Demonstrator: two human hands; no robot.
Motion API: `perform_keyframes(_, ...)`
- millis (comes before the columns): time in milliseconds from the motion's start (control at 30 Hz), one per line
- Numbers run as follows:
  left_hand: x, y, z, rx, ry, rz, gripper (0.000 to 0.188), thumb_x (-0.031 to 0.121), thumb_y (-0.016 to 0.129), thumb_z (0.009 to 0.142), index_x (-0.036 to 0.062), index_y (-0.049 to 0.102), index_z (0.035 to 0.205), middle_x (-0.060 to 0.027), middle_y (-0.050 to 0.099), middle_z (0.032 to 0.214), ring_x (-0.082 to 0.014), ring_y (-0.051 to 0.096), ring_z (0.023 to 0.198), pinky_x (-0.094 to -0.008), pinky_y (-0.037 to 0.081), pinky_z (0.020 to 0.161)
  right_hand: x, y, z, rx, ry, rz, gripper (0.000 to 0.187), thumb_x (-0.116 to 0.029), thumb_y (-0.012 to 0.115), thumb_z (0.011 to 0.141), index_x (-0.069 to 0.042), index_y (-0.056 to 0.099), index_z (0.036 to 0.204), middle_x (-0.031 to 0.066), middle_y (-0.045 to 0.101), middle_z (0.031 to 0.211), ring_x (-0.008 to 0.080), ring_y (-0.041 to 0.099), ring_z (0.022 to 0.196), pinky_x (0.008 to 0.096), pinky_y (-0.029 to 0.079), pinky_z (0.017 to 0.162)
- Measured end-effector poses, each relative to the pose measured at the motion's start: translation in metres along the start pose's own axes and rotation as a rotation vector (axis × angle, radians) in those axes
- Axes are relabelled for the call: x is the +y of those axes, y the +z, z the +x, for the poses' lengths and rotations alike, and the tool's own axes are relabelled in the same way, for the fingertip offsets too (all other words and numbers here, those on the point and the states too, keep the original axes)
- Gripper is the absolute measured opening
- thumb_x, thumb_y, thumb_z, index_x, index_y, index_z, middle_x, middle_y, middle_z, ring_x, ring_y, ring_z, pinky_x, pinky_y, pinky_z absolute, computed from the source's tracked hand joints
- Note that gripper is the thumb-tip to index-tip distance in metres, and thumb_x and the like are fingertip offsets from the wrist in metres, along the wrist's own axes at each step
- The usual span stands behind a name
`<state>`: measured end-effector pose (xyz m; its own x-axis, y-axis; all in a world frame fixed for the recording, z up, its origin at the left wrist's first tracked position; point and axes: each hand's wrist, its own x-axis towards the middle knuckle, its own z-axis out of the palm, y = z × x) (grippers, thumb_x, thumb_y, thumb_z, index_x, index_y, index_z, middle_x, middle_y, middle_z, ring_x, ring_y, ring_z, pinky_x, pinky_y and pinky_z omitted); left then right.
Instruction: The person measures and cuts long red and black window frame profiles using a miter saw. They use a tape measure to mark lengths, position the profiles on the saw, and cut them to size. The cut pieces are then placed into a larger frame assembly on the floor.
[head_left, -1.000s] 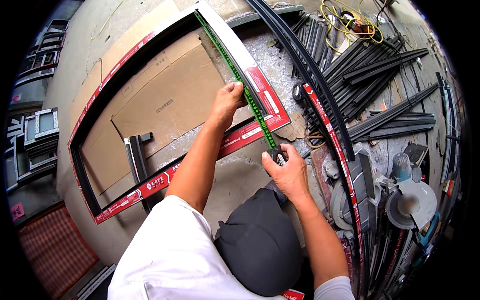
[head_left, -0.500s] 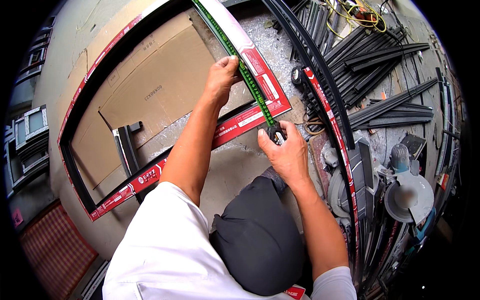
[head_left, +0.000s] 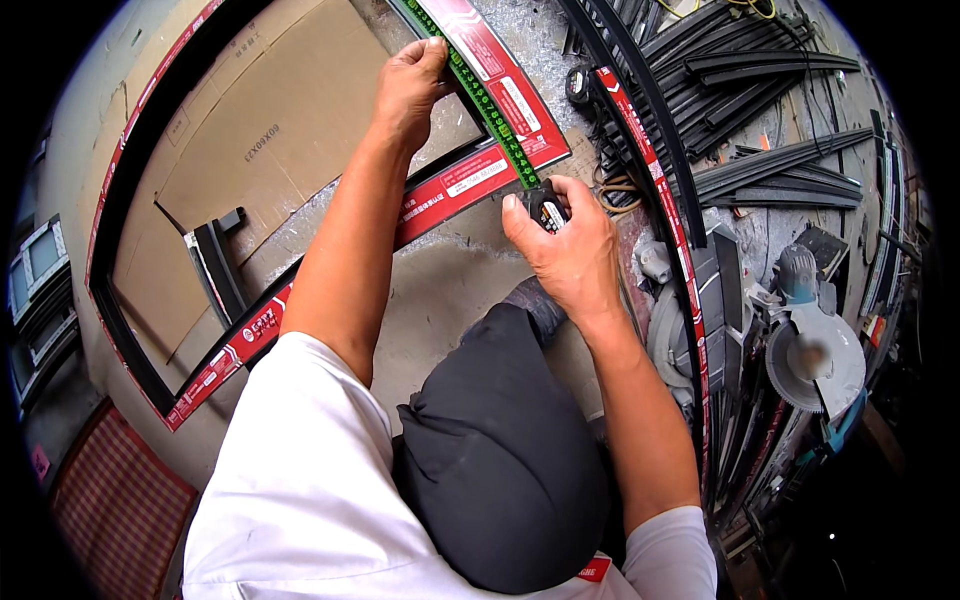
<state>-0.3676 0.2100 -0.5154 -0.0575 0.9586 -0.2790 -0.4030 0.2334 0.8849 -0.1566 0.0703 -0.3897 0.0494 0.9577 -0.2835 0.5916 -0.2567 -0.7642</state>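
Note:
A dark rectangular window frame [head_left: 440,203], covered in red and white protective film, lies at the left and front of me. Along its right side runs the green blade [head_left: 484,104] of a tape measure, pulled out toward the far end, which is out of view. My left hand [head_left: 408,92] pinches the blade partway along, thumb and fingertips closed at its edge. Just off the frame's near right corner, my right hand [head_left: 572,245] grips the black tape measure case [head_left: 546,208] between thumb and fingers. Its other fingers are partly hidden.
Flattened cardboard [head_left: 290,150] and a short dark profile piece [head_left: 216,265] lie inside the frame. To the right are a long red-filmed profile [head_left: 668,205], another tape measure [head_left: 578,86], piled black profiles [head_left: 725,110] and a saw with a round blade [head_left: 815,360].
The whole view has shifted, so the frame and hands sit higher in the picture. My left hand is slightly farther along the blade; my right hand keeps the case near the same corner.

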Motion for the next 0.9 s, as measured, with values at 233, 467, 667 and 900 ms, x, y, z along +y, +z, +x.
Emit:
perform_keyframes(233,-0.002,-0.001,0.002,-0.001,0.018,0.015,0.030,0.032,0.063,0.109,0.0030,0.068,0.113,-0.0049,0.075,0.101,-0.0119,0.072,0.087,-0.0278,0.060,0.085,0.002,0.000,0.002,-0.006,-0.005,-0.014,0.051,-0.037,0.082,0.084,0.005,0.066,0.107,0.0256,0.070,0.101,0.0426,0.068,0.095,0.0480,0.054,0.087)
perform_keyframes(467,-0.002,0.003,0.002,0.039,0.036,0.023,0.031,0.030,0.064,0.108,-0.0002,0.069,0.113,-0.0056,0.075,0.100,-0.0133,0.070,0.085,-0.0301,0.058,0.082,0.001,0.000,0.002,-0.002,-0.014,0.003,0.051,-0.037,0.083,0.084,0.004,0.066,0.107,0.0253,0.070,0.101,0.0424,0.069,0.095,0.0480,0.054,0.088)
perform_keyframes(667,-0.006,0.007,0.007,0.055,0.069,0.005,0.032,0.030,0.062,0.109,-0.0014,0.069,0.112,-0.0061,0.074,0.100,-0.0141,0.070,0.084,-0.0320,0.059,0.082,0.000,-0.002,0.007,0.003,-0.014,0.000,0.051,-0.038,0.083,0.084,0.004,0.066,0.107,0.0253,0.071,0.101,0.0426,0.069,0.095,0.0479,0.054,0.087)
perform_keyframes(900,-0.011,0.005,0.012,0.056,0.074,0.015,0.031,0.029,0.060,0.110,-0.0007,0.069,0.112,-0.0059,0.074,0.100,-0.0143,0.070,0.085,-0.0324,0.060,0.082,0.003,-0.001,0.008,0.006,-0.007,-0.002,0.052,-0.039,0.083,0.083,0.004,0.067,0.107,0.0254,0.071,0.101,0.0420,0.069,0.095,0.0475,0.054,0.087)
